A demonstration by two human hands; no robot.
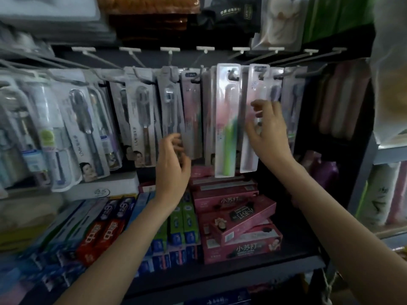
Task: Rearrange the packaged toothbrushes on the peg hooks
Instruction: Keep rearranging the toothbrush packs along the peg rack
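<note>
reaching up at the display, my right hand [267, 130] has its fingers loosely spread and curved around the lower part of a clear toothbrush pack with a pink tint [253, 119]. the thumb sits on the near left side and the fingertips go over its right edge. whether i am really gripping it or only touching it, i cannot tell, because of blur. that pack hangs from a peg hook [262, 74] near the middle right of the row, tilted a little, its bottom end swinging toward me.

just to its left hangs another clear pack holding a green and pink toothbrush [228, 124], upright on its own hook and touching nothing of mine.

my left hand [174, 164] is lower and further left, fingers curled inward in front of the bottom of the pink-backed packs [191, 115]. the fingertips are blurred, so i cannot tell if they pinch anything.

further left, the rest of the row of packaged toothbrushes [141, 119] fans out on more hooks, with dark-handled brushes in grey cards. the white hook bases [204, 49] line the rail above.

below my hands, pink toothpaste boxes [237, 219] are stacked on the dark shelf [264, 269], with red boxes [101, 238] and green and blue boxes [182, 225] beside them to the left.
</note>
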